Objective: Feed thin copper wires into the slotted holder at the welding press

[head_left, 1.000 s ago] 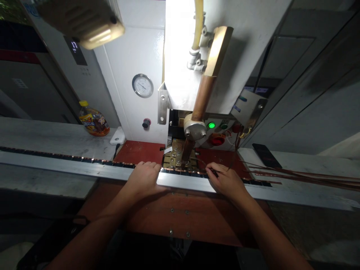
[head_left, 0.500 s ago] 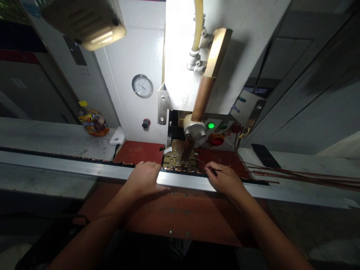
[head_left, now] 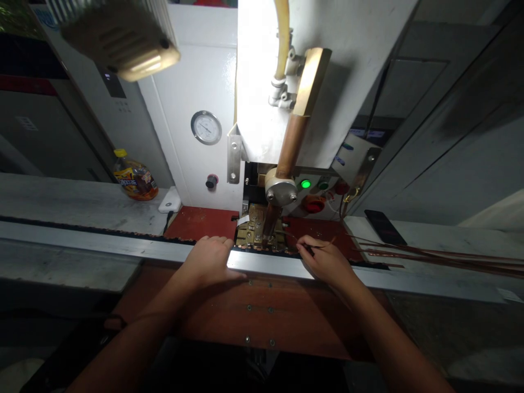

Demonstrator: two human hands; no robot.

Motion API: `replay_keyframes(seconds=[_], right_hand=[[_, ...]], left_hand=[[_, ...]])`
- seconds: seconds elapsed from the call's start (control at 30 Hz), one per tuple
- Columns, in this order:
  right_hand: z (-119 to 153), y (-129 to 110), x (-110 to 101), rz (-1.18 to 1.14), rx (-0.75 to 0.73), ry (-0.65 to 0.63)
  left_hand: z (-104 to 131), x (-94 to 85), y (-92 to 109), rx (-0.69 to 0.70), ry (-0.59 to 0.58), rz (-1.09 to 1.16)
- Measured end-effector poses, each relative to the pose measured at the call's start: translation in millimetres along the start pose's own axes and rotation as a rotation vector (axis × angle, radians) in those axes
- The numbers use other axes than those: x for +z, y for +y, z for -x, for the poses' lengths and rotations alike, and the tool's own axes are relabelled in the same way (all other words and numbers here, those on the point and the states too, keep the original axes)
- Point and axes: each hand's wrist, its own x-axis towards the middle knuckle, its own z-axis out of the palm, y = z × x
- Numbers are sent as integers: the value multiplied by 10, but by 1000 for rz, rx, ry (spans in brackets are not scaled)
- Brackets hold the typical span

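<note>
A long aluminium bar runs from left to right, with a dark strip carrying small copper pieces along its far edge. My left hand is closed over this bar, fingers on the far side and thumb along the near side. At the bar's right part, my right hand pinches a thin copper wire that points toward the brass fixture. Over the fixture, a slanted copper electrode rod comes down close to the strip. Its exact contact is too small to tell.
Several long copper strips lie at the right near a black phone. A bottle and a white box stand at the left. The machine has a pressure gauge and a lit green button. A lamp hangs above.
The view has shifted slightly. Both hands keep nearly the same place and grip, and the electrode rod stays down at the fixture.
</note>
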Motion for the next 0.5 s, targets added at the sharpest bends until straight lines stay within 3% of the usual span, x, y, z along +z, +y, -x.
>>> replay_keyframes(seconds=[0.23,0.5], right_hand=[[7,4,5,5,5,1],[-1,-9,-10,3,53,-63]], left_hand=[[25,-107,-25,22,-31,74],[115,-214,-222,-39,-36,39]])
